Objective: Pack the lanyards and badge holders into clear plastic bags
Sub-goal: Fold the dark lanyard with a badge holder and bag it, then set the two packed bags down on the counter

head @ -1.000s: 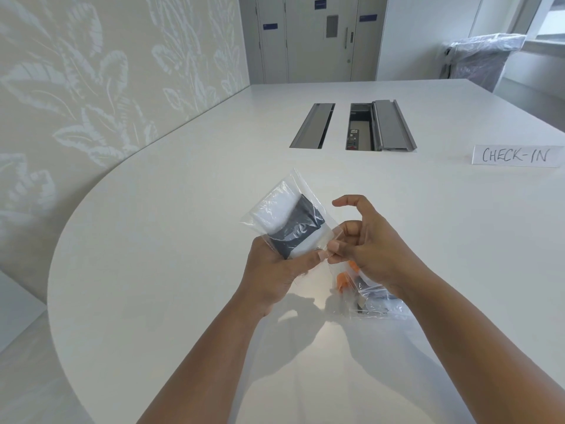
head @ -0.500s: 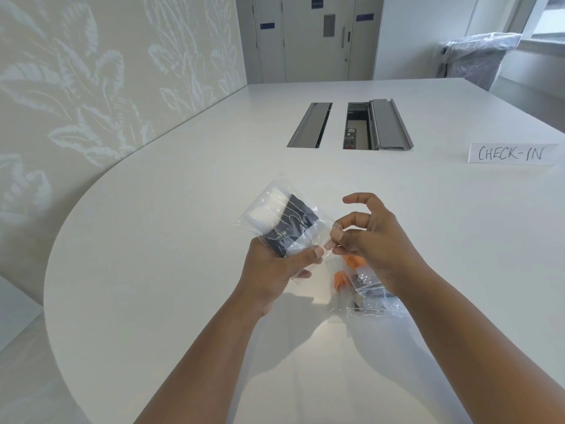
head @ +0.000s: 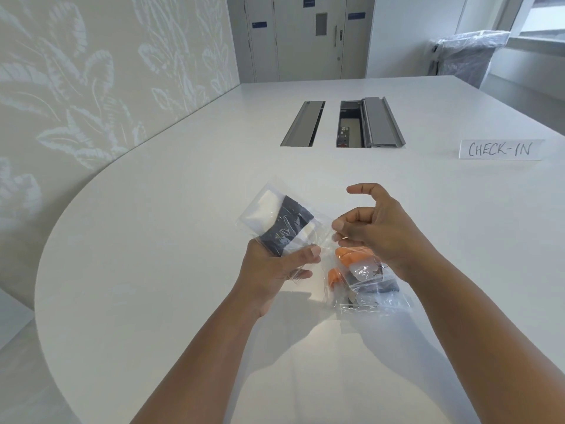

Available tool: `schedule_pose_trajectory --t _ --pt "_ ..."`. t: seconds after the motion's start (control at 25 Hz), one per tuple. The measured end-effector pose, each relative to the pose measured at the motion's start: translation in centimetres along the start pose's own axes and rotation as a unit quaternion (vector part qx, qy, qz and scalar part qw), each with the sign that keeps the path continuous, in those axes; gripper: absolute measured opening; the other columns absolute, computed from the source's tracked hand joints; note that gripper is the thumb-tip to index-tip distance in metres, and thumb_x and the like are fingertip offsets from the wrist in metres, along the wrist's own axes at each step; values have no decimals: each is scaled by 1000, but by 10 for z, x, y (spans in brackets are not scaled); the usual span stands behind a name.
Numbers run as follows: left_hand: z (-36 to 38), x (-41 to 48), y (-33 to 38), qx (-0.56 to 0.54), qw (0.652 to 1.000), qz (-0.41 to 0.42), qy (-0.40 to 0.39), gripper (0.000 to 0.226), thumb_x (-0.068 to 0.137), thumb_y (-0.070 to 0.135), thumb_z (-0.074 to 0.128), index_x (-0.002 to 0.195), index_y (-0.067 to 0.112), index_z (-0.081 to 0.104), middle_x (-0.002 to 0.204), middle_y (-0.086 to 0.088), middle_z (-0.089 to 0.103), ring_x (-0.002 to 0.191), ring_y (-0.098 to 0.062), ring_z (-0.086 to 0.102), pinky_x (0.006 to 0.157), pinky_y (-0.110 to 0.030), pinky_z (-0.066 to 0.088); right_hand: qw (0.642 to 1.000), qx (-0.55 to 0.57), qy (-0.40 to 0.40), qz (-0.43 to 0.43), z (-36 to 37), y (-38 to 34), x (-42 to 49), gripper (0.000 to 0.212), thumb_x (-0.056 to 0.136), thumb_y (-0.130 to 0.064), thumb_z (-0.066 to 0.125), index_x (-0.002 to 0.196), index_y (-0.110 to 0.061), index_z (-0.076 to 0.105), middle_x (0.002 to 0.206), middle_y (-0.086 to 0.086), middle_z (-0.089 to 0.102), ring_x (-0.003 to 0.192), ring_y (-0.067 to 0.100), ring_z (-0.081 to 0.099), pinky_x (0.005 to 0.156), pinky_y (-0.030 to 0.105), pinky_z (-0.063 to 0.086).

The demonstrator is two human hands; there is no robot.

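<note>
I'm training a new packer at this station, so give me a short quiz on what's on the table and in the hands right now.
1. True or false: the left hand grips a clear bag with something dark inside.
2. The sign on the table reads: A) CHECK-IN B) EXIT C) WELCOME.
3. Fill in: the pile of bags lying near the right hand shows parts coloured ____.
Key: 1 true; 2 A; 3 orange.

Office mtg room, likely event reception. Big white worktop (head: 189, 228) w/ cable hatches (head: 351, 125). Handwritten "CHECK-IN" sign (head: 501, 149), double doors (head: 308, 38).
</note>
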State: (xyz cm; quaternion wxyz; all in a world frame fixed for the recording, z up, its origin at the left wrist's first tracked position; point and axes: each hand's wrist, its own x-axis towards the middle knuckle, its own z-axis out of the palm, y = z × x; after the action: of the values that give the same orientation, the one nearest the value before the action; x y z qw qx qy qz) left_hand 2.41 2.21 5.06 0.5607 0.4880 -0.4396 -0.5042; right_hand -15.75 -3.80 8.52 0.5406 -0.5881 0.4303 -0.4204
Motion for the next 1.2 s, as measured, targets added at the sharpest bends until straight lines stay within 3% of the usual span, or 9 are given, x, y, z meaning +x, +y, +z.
schedule_pose_trajectory --t 0.2,0.32,0.4,0.52,0.64,0.84,1.0,1.08,1.2 --pt "7 -3 -4 -28 994 -38 -99 34 77 9 77 110 13 70 103 -11 72 94 -27 69 77 -34 58 998 -27 -59 14 -11 -7 -4 60 68 -9 85 123 -17 60 77 9 75 66 19 70 63 31 56" --pt "8 2 -6 -157 985 -52 -41 33 82 8 69 115 9 67 115 -13 71 98 -27 70 76 -35 59 996 -84 0 9 -18 -7 -2 49 75 -17 85 119 -16 62 79 8 75 70 20 72 66 36 60" --pt "4 7 -9 -185 980 -68 14 36 84 1 69 120 2 63 114 -17 70 93 -28 70 73 -37 61 961 -270 50 25 -31 -3 3 52 77 -40 82 120 -21 60 95 2 73 86 20 71 78 38 58" --pt "0 9 -10 -155 981 -100 65 32 84 -1 68 116 -2 65 99 -14 72 75 -22 70 68 -36 60 882 -452 -3 135 -43 6 6 83 72 -52 81 139 -22 42 125 5 60 114 24 58 94 36 45" --pt "-2 11 -8 -194 966 -136 100 16 86 2 64 101 3 69 91 -13 73 72 -24 69 67 -37 59 900 -396 -39 177 -40 9 9 91 69 -42 87 143 -23 38 129 5 58 117 24 55 98 38 45" --pt "-8 14 -10 -216 957 -141 134 14 87 -3 60 95 7 65 93 -17 69 92 -39 65 89 -57 52 914 -372 -10 161 -38 13 9 85 71 -33 87 143 -23 42 123 3 56 105 23 61 90 41 56" --pt "-6 13 -8 -203 962 -114 141 18 89 10 65 77 23 66 80 2 69 98 -24 59 89 -55 50 904 -393 0 171 -41 11 8 82 69 -40 87 138 -23 47 117 2 57 96 22 65 82 38 59" --pt "-4 13 -6 -199 962 -103 158 18 90 13 66 77 25 67 87 6 67 108 -22 55 85 -49 50 899 -402 -8 174 -41 11 9 82 69 -43 86 138 -22 47 120 2 58 97 22 64 81 36 57" --pt "-5 11 -3 -183 968 -91 145 15 92 13 65 92 24 75 115 3 59 119 -36 47 83 -57 57 899 -400 -16 177 -41 12 10 86 68 -43 87 141 -23 45 131 4 55 110 24 58 90 36 50"
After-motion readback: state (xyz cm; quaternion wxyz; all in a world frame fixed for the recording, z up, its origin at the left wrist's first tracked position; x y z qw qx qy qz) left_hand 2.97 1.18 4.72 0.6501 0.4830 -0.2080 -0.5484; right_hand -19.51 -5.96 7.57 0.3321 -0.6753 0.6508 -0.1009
